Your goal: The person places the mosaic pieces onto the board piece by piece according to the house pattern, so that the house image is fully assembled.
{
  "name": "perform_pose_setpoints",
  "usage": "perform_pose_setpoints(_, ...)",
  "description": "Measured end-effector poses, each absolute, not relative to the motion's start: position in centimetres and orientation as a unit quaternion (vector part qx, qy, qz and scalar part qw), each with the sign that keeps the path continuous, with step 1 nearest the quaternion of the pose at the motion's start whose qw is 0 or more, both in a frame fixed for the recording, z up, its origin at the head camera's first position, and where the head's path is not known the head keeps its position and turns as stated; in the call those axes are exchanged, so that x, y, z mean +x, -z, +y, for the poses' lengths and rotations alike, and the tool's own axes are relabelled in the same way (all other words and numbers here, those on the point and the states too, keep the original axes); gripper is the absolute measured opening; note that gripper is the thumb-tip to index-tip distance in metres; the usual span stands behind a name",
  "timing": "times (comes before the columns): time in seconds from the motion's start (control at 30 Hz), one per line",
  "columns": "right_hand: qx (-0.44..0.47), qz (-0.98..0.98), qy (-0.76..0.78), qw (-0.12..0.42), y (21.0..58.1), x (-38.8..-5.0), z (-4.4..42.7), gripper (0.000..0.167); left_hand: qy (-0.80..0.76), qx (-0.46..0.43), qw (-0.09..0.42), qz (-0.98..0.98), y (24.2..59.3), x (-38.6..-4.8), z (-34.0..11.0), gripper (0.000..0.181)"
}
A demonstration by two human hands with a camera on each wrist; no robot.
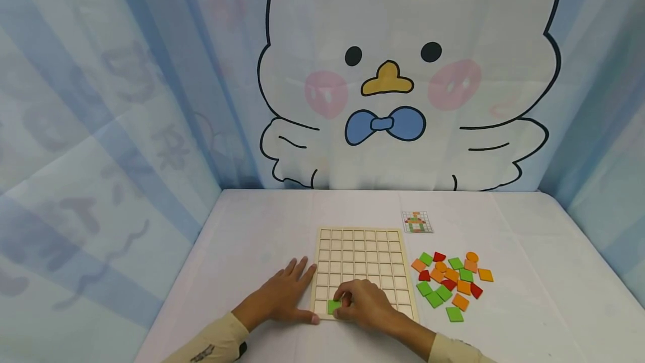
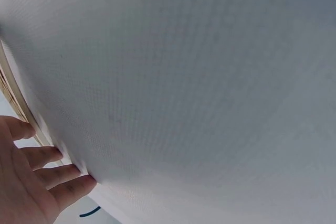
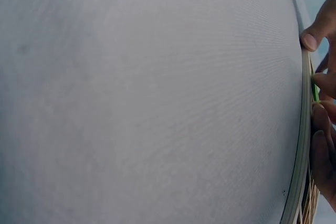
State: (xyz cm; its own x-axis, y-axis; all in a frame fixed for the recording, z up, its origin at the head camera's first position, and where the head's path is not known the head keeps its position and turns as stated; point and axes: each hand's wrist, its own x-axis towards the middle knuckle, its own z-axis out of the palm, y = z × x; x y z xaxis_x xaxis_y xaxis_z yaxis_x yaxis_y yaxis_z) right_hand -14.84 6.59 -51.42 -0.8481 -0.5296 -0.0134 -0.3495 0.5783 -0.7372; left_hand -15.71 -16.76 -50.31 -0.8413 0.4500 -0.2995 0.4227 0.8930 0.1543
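A pale wooden grid board [image 1: 363, 256] lies on the table. My right hand [image 1: 365, 302] is over its near rows, thumb and fingertips pinching the right side of a green square tile [image 1: 333, 306] in the nearest row, left of the middle. In the right wrist view only a thin green edge of the tile [image 3: 315, 91] shows between the fingers. My left hand [image 1: 286, 294] rests with fingers spread along the board's left edge, thumb at the near-left corner. The left wrist view shows those fingers [image 2: 58, 177] extended beside the board's rim.
Right of the board lies a loose spread of green, orange and red tiles [image 1: 454, 314], some overlapping. A small pattern card [image 1: 417, 222] with a coloured grid figure lies beyond the board's far right corner. A curtain with a cartoon bird [image 1: 388, 27] hangs behind the white table [image 1: 534, 273].
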Motion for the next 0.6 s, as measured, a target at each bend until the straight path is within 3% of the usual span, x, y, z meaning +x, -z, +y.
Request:
perform_pose_setpoints(0.23, -0.252, 0.884, 0.376, 0.117, 51.29, -14.86, 6.57, 0.02, -0.043, 0.231, 0.167, 0.958, 50.39, -15.7, -16.84, 0.115)
perform_pose_setpoints(0.6, -0.253, 0.877, 0.373, 0.165, 50.52, -15.01, 7.01, 0.03, -0.042, 0.234, 0.163, 0.958, 50.61, -15.77, -16.95, 0.116)
